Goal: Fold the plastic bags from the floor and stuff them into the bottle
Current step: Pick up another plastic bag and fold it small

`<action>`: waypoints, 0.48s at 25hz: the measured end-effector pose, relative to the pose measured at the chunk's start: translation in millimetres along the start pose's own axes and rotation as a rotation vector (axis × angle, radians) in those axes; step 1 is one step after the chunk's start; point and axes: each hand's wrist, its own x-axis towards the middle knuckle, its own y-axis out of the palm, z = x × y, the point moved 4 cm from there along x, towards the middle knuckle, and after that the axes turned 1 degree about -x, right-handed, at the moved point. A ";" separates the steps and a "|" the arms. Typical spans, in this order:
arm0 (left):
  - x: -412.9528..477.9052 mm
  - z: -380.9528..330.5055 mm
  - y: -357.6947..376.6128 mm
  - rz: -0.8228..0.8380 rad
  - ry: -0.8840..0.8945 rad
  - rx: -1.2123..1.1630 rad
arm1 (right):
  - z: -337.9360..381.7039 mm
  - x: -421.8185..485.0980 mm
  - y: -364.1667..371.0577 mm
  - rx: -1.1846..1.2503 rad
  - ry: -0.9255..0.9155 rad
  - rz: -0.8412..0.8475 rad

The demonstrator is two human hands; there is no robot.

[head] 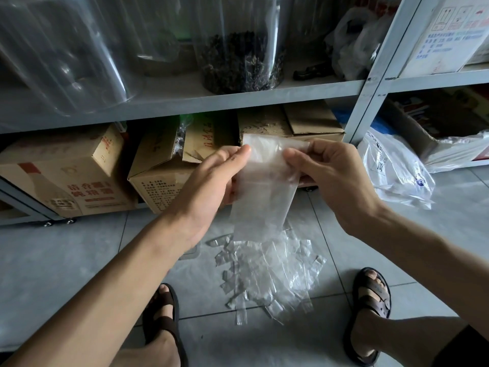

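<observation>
A clear plastic bag (264, 192) hangs in the air in front of the shelf, folded into a long strip. My left hand (211, 186) pinches its top left edge between thumb and fingers. My right hand (328, 178) pinches the top right edge, fingers curled round the plastic. Below them a loose pile of several clear plastic bags (267, 271) lies on the grey tiled floor between my two sandalled feet. No bottle with a visible opening shows near the hands.
A grey metal shelf (238, 99) stands just ahead with big clear containers (60, 51), one jar (240, 49) holding dark dried stuff. Cardboard boxes (66, 176) fill the bottom level. A large printed plastic bag (397, 170) lies on the floor at right.
</observation>
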 end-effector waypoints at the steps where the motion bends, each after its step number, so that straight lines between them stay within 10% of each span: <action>1: -0.3 3.7 3.6 0.009 -0.025 -0.011 | -2.8 1.0 -1.7 0.007 0.030 -0.055; 12: -5.7 16.9 14.6 -0.110 -0.047 0.257 | -6.2 0.5 -3.6 -0.011 0.114 -0.072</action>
